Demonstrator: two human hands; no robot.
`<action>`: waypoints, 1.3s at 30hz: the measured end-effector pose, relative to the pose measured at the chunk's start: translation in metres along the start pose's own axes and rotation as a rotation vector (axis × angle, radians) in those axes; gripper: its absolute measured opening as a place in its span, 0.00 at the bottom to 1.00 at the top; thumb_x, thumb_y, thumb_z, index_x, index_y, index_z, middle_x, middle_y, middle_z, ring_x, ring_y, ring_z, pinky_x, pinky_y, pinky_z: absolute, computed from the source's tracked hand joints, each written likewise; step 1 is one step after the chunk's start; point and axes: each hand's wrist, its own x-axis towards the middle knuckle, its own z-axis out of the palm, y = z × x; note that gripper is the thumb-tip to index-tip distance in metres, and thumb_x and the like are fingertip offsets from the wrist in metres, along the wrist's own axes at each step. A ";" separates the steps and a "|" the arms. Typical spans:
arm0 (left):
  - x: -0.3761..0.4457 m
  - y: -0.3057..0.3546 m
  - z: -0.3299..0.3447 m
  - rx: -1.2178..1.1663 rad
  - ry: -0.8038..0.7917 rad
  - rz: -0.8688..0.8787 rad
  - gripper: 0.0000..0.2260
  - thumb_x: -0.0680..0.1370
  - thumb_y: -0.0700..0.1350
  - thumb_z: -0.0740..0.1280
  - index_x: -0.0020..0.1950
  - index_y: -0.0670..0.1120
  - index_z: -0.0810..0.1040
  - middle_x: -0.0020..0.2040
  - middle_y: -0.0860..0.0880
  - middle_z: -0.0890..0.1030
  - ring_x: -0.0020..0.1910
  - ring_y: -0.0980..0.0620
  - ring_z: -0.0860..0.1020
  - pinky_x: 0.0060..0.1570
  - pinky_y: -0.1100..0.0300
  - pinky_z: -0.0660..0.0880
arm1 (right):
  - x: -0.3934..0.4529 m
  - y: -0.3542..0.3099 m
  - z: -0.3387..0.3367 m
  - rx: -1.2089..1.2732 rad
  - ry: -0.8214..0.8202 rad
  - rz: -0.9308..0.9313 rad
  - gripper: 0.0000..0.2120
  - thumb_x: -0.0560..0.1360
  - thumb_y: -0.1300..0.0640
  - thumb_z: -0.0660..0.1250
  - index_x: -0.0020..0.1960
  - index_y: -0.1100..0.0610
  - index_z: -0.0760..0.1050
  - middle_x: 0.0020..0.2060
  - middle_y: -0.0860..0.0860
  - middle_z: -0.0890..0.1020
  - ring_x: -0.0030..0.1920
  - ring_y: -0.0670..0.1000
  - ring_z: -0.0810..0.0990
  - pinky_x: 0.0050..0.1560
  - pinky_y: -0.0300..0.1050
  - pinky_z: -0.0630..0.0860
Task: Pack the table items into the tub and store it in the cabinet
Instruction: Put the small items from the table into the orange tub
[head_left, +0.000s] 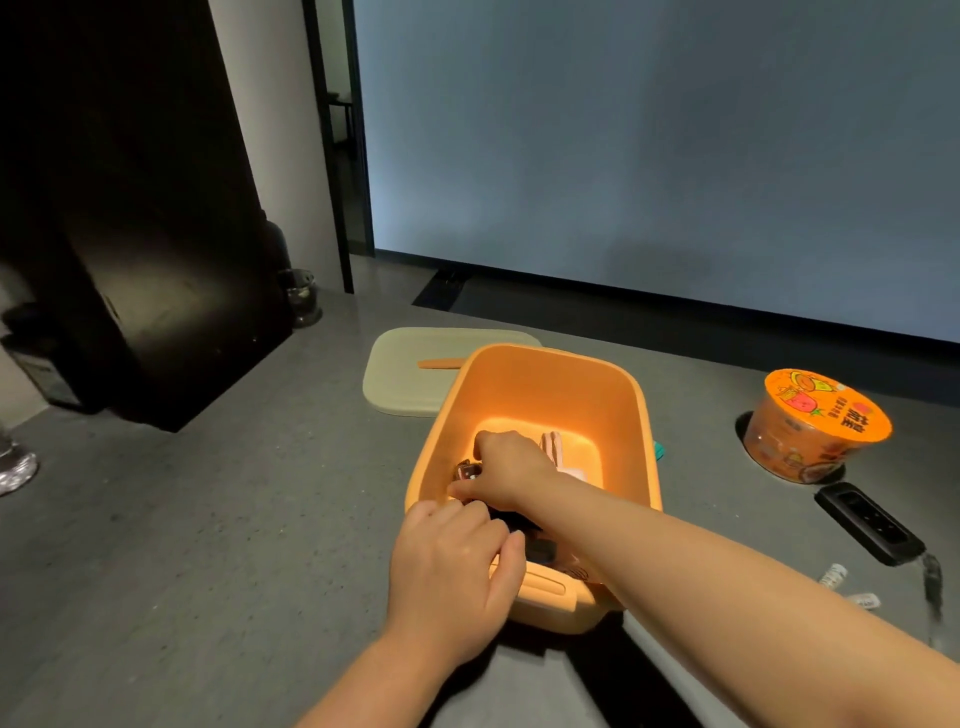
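Observation:
An orange tub (550, 395) stands open on the grey table (208, 519). My right hand (511, 470) reaches down inside it, fingers closed around a small dark item (466, 472) near the tub's left wall. My left hand (449, 571) rests on the tub's near rim, its fingers curled over a dark object (540, 548) at that edge. Pale pink items (558, 452) lie on the tub floor beyond my right hand. An orange instant noodle bowl (810, 423) sits on the table to the right.
The tub's beige lid (410, 374) lies flat behind the tub at left. A black remote-like bar (867, 522) and small white packets (834, 574) lie at right. A dark cabinet (130, 234) stands at left, with glassware (304, 296) beside it.

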 end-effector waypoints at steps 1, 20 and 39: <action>0.000 0.000 0.000 0.001 -0.001 0.001 0.14 0.75 0.48 0.60 0.30 0.49 0.75 0.28 0.53 0.74 0.30 0.52 0.71 0.32 0.54 0.68 | -0.002 0.000 -0.002 0.018 0.004 -0.009 0.24 0.71 0.41 0.69 0.57 0.59 0.73 0.53 0.57 0.80 0.53 0.57 0.77 0.45 0.46 0.71; 0.033 0.085 0.017 0.080 -0.275 -0.001 0.12 0.75 0.53 0.63 0.33 0.51 0.75 0.31 0.52 0.75 0.31 0.48 0.74 0.28 0.57 0.60 | -0.197 0.212 -0.050 0.264 0.627 0.342 0.15 0.75 0.56 0.66 0.62 0.53 0.74 0.55 0.48 0.79 0.58 0.48 0.76 0.55 0.43 0.72; 0.023 0.084 0.018 0.149 -0.251 0.095 0.19 0.74 0.55 0.52 0.28 0.51 0.74 0.24 0.53 0.70 0.24 0.51 0.69 0.24 0.60 0.62 | -0.207 0.293 0.007 0.053 0.382 0.590 0.11 0.73 0.52 0.69 0.54 0.50 0.72 0.49 0.48 0.81 0.50 0.54 0.78 0.41 0.45 0.70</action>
